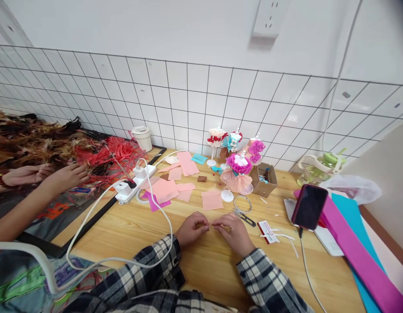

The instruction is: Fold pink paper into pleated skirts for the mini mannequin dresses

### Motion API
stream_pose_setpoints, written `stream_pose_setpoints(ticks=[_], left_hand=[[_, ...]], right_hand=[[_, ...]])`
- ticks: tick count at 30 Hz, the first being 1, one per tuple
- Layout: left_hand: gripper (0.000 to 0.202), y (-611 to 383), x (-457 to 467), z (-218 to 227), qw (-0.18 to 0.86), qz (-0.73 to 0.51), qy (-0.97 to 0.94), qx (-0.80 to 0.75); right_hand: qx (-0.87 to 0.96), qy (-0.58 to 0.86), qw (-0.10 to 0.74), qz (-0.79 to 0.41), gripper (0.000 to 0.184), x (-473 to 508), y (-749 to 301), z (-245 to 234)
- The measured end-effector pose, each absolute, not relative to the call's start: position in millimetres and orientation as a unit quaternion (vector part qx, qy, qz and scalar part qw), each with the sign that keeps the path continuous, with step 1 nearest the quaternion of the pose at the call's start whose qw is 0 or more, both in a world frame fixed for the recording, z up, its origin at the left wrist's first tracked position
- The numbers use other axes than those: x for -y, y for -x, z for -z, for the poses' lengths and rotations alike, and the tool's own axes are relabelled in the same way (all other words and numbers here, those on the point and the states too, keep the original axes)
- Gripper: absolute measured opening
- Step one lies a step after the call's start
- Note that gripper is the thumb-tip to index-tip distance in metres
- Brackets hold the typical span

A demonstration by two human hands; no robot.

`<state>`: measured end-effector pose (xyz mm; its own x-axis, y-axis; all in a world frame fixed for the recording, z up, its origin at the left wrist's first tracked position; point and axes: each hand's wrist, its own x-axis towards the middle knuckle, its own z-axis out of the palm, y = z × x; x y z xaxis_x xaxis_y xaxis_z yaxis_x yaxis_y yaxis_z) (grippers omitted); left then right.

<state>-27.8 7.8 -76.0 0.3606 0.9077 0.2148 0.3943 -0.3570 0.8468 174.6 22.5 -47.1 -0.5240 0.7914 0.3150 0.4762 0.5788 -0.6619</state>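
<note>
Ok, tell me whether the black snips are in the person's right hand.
No, the black snips lie on the wooden table, just beyond the right hand.

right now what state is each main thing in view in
Left hand, fingertips pinched; anything held too small to tell
Right hand, fingertips pinched
Snips, lying flat
Decorated figures, upright
Cardboard box, open-topped
Phone, tilted up, screen dark, cable attached
Power strip, chargers plugged in
White cup, lidded
Bottle, green lid on
Plastic bag, crumpled
Pink paper, in pieces
Red strands, loosely heaped
</note>
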Motion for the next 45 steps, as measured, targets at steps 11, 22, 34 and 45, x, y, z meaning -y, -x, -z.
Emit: stream_pose_setpoints(ticks=[11,22,34,45], left_hand=[[0.033,26,-7,75,0.355,-0.34,-0.769,-0.409],[0.036,24,-8,72,0.352,-0.329,-0.781,-0.397],[0.021,22,-5,76,0.293,-0.329,-0.78,-0.443],[0.014,-54,-12,58,0.083,-0.208,-0.916,-0.333]], right_hand=[[0.819,0.377,0.305,-0.308,0.023,-17,-172,55],[0.83,0.404,0.255,-0.289,0.028,-16,-172,56],[0.82,0.457,0.275,-0.209,0.022,-12,-209,51],[0.722,0.673,0.147,0.067,0.034,-17,-263,75]])
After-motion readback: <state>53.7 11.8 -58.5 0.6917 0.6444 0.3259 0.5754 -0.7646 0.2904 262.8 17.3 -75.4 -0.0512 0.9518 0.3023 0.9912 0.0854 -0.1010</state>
